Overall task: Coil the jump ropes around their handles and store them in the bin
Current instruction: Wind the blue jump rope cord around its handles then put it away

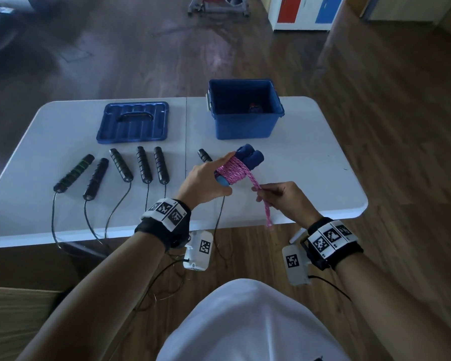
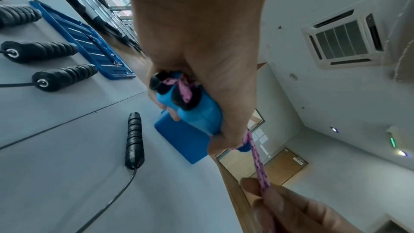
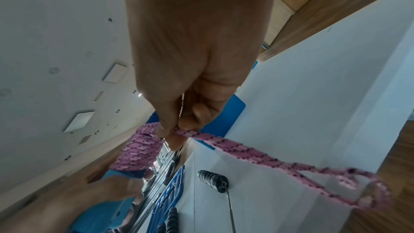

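My left hand (image 1: pixel 206 181) grips a pair of blue jump-rope handles (image 1: pixel 250 157) held side by side above the white table (image 1: pixel 310 157). Pink patterned rope (image 1: pixel 235 169) is wound in several turns around them. My right hand (image 1: pixel 274 196) pinches the doubled loose end of that rope (image 3: pixel 246 148), whose loop hangs past the table's near edge. The open blue bin (image 1: pixel 245 110) stands just behind the handles, with one coiled rope dimly visible inside. In the left wrist view the light blue handle ends (image 2: pixel 197 111) sit in my palm.
Several black jump-rope handles (image 1: pixel 117 170) lie in a row on the table's left half, their thin black cords trailing over the near edge. Another black handle (image 1: pixel 205 155) lies just behind my left hand. The blue bin lid (image 1: pixel 133 123) lies upside down at the back left.
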